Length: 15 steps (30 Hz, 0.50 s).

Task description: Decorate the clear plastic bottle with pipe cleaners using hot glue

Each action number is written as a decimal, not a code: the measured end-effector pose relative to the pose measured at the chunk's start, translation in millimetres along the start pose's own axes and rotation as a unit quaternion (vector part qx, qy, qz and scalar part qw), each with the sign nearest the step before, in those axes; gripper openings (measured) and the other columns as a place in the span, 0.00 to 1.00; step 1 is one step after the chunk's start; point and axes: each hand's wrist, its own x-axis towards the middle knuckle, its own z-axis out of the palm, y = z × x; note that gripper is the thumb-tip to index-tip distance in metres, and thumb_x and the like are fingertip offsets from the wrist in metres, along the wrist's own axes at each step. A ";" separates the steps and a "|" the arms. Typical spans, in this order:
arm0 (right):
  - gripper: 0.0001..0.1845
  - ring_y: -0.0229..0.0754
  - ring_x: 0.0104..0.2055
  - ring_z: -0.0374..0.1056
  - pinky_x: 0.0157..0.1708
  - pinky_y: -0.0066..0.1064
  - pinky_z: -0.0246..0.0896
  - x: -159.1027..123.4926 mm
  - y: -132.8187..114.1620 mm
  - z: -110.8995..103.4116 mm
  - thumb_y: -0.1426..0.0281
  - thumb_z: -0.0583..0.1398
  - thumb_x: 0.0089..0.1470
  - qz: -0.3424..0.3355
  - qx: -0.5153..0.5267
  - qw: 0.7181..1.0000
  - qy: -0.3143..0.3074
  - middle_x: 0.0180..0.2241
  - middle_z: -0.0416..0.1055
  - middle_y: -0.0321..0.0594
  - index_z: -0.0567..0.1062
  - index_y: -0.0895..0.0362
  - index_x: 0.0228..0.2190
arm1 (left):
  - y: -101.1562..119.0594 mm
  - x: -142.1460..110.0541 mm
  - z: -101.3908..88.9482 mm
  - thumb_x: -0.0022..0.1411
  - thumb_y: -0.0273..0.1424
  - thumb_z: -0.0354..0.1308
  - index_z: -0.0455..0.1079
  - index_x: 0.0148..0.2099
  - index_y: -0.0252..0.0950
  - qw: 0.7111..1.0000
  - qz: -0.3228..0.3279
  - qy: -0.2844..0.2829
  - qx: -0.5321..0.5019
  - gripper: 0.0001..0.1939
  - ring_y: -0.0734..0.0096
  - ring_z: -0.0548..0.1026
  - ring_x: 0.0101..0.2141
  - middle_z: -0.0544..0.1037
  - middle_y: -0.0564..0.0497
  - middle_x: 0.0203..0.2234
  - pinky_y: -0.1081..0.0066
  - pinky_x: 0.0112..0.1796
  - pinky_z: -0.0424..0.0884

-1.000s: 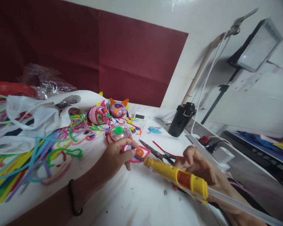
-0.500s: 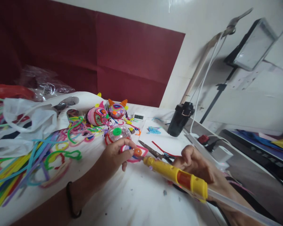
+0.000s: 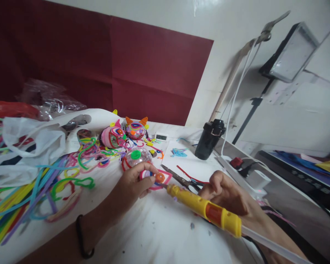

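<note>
My left hand (image 3: 136, 182) pinches a pink-edged, eye-shaped craft piece (image 3: 165, 177) with an orange dot in it, low over the table. My right hand (image 3: 225, 194) is wrapped round a yellow hot glue gun (image 3: 192, 201), whose handle is hidden below. A clear glue stick (image 3: 269, 244) sticks out of the gun's back end. The gun's nozzle is close to the lower edge of the piece; I cannot tell whether they touch. Just behind my left hand lies a clear plastic bottle part (image 3: 139, 156) with a green cap and red trim.
Scissors (image 3: 181, 179) and a red pipe cleaner (image 3: 189, 174) lie near a white sheet (image 3: 170, 161). Two decorated animal heads (image 3: 137, 128), a small digital clock (image 3: 161, 137) and a black bottle (image 3: 210, 139) stand behind. Bundled pipe cleaners (image 3: 30, 201) spread at left; a power strip (image 3: 244, 176) sits right.
The view has shifted slightly, so the background sits further left. My left hand keeps its pinch on the eye piece, and the glue gun stays close beside it with little movement.
</note>
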 end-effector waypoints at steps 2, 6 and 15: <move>0.31 0.47 0.35 0.73 0.33 0.35 0.64 0.7 0.2 0.0 0.54 0.73 0.39 0.000 -0.001 1.000 0.004 0.34 0.77 0.41 0.59 0.50 0.33 | 2.5 -1.4 1.1 0.49 0.33 0.62 0.70 0.34 0.36 1.000 0.001 0.003 -0.005 0.10 0.82 0.56 0.16 0.60 0.62 0.14 0.78 0.20 0.51; 0.31 0.48 0.36 0.73 0.35 0.36 0.65 0.8 1.4 -0.6 0.55 0.73 0.40 0.000 -0.010 1.000 0.007 0.35 0.77 0.43 0.59 0.51 0.33 | 5.9 -3.7 2.1 0.49 0.33 0.62 0.70 0.34 0.36 1.000 -0.002 -0.005 -0.003 0.09 0.81 0.57 0.16 0.61 0.62 0.13 0.78 0.20 0.50; 0.26 0.43 0.37 0.71 0.35 0.32 0.61 -1.6 7.5 -5.2 0.63 0.71 0.48 -0.007 0.002 0.999 -0.033 0.37 0.77 0.42 0.59 0.51 0.36 | 7.2 -4.0 -0.6 0.49 0.33 0.64 0.71 0.34 0.36 1.000 -0.003 -0.023 0.011 0.10 0.80 0.60 0.15 0.62 0.61 0.13 0.78 0.18 0.51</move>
